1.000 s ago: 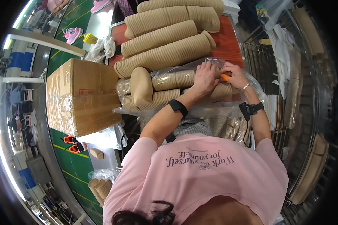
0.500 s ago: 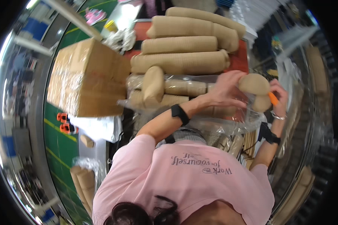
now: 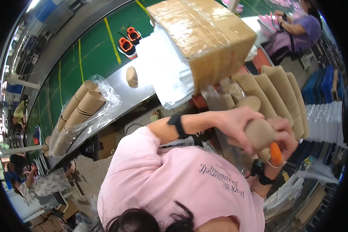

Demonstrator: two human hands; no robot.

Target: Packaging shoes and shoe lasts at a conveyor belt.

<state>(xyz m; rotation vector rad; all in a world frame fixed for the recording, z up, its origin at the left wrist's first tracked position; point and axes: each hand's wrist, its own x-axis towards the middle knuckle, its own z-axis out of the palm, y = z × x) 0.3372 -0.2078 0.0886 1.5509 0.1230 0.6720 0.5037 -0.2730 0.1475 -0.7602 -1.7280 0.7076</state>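
My left hand (image 3: pixel 235 123) is closed around a rounded brown moulded-pulp shoe insert (image 3: pixel 260 134), its thumb along the near side. On the insert's other side, my right hand (image 3: pixel 287 140) has its fingers curled against it. A bright orange piece (image 3: pixel 275 154), perhaps a finger cover, shows at my right hand. Part of another pulp form peeks out beneath the hands. Just beyond my left hand lies a loose insert (image 3: pixel 250 103). Long nested stacks of brown inserts (image 3: pixel 276 94) rest side by side beyond both hands.
A taped cardboard box (image 3: pixel 216 42) stands beyond my left arm, beside white sheets (image 3: pixel 164 67). Bagged insert stacks (image 3: pixel 79 110) and a single insert (image 3: pixel 132 76) lie on the metal bench (image 3: pixel 118 87). Black-and-orange shoes (image 3: pixel 128 43) stand past it. A person in purple (image 3: pixel 299 33) works at far right.
The view has swung left, bringing in more of the bench, the bagged stacks and a co-worker. My hands have come closer together around the insert.
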